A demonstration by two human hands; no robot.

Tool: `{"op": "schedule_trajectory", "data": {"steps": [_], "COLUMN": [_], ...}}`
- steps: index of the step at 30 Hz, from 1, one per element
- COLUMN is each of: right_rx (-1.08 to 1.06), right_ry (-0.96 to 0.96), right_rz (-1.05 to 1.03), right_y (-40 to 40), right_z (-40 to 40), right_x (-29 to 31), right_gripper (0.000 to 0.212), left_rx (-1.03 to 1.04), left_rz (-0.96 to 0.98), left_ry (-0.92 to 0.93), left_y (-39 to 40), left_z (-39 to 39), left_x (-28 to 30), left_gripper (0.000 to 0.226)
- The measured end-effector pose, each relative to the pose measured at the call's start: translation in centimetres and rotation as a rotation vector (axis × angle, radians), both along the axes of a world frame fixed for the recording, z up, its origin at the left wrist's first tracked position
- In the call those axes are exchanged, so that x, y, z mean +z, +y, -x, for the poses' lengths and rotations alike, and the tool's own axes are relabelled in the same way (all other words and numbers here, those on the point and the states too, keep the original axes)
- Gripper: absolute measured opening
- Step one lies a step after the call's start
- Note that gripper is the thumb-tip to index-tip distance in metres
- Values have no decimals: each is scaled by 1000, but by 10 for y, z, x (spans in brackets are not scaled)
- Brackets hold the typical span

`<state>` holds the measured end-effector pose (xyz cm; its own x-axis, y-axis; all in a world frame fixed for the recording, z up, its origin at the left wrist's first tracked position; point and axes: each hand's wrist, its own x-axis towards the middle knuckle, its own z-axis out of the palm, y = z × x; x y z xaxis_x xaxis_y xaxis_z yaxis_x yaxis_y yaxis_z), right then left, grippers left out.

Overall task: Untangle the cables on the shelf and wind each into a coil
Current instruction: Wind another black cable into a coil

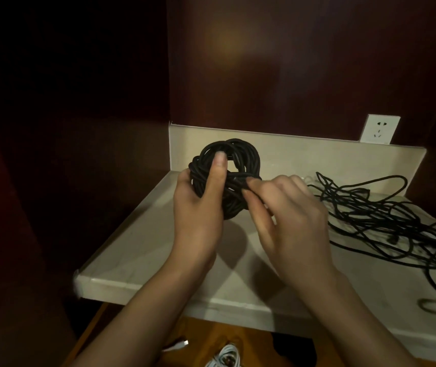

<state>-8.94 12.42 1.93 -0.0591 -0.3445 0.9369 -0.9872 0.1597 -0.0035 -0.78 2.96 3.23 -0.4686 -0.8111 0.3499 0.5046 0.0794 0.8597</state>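
Black cable made up most of what I could see: a thick coil [226, 178] held up above the pale shelf [142, 250], toward its back left. The left hand [198, 205] gripped the coil, fingers behind it and the thumb pressed flat across the front strands. The right hand [288, 213] pinched the cable's tail between thumb and fingertips at the coil's right side, seemingly wrapping or tucking it round the bundle.

To the right a loose tangle [386, 223] of black cable sprawled on the shelf, running toward the front edge and out of sight, not yet sorted. A wall socket [379, 129] sat above the back lip. Below the shelf lay a white cable [224, 356], partly visible.

Judging by this, the first coil was nearly finished and the tie-off was the step in hand. To do it well, the thumb should keep the loops clamped so none sprang free, while the right hand drew the tail snug round the middle and fed the end through a loop. Pulling too hard could kink the strands; too slack, and the coil would likely unravel once set down.
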Motion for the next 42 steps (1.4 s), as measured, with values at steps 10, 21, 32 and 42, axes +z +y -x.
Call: {"op": "schedule_trajectory", "data": {"steps": [10,21,32,42], "right_rx": [-182,248,37,-48], "right_ry": [231,-316,-233,-134], "right_rz": [-294,-250,-144,-116], "right_y": [13,16,14,10], "right_z": [-1,-4,-21,-35], "right_x": [26,48,41,35], "right_gripper": [28,10,16,43], "left_rx": [-11,8,54,80], "left_rz": [29,72,133,307], "left_ry": [36,81,104,108], "left_y": [1,2,7,9], "left_z": [-4,-5,-3,-8], "left_x": [2,3,2,2], "left_gripper": [25,30,23,24]}}
